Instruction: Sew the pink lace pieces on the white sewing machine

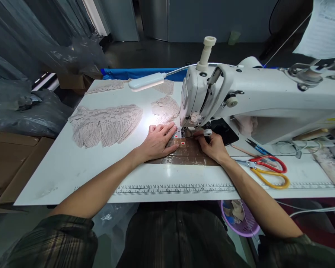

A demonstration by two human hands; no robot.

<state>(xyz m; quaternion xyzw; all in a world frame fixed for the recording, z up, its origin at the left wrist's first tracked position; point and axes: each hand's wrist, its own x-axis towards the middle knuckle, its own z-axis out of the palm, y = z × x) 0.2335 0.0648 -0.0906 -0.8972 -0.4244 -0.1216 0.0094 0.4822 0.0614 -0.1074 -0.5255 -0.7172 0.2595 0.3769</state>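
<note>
A white sewing machine [254, 87] stands on the white table, its needle area lit by a lamp [147, 81]. My left hand [159, 142] lies flat, fingers spread, left of the presser foot on brown tape [194, 154]. Close to the foot's right side, my right hand [212, 145] has its fingers bent together beside a small knob; what they hold, if anything, is hidden. A pale lace piece [166, 108] lies just beyond my left fingertips. Further left is a larger gathered lace piece [106, 124].
Scissors with red and yellow handles [270, 173] lie right of my right wrist, near blue-handled snips [258, 147]. A printed ruler [167, 190] runs along the table's front edge. Below hangs a purple basket [247, 223]. Cardboard boxes [16, 163] stand at the left.
</note>
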